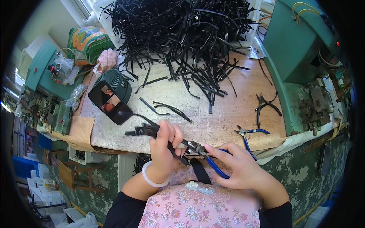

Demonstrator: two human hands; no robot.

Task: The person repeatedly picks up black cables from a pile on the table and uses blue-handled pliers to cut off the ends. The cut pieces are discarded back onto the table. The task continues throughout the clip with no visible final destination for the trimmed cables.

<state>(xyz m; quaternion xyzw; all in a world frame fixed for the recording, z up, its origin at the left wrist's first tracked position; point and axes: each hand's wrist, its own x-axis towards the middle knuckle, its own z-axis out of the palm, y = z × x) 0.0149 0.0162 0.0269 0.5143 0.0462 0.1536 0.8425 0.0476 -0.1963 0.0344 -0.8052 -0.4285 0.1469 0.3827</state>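
My left hand (164, 146) is closed round a bunch of black eyeglass temples (143, 130), whose ends stick out to the left and below the fingers. My right hand (243, 165) grips blue-handled pliers (217, 168). The jaws of the pliers reach the temples at the left fingertips; what exactly they pinch is too small to make out. Both hands are in front of the table's near edge, over a pink floral apron (190, 209). Two loose temples (173, 110) lie on the table just beyond my left hand.
A big heap of black temples (182, 34) spills from a white bin across the back. Blue-handled cutters (246, 132) and black-handled pliers (262, 107) lie at the right. A phone (110, 102) leans on a green fan (123, 81). Green machines (289, 45) flank the table.
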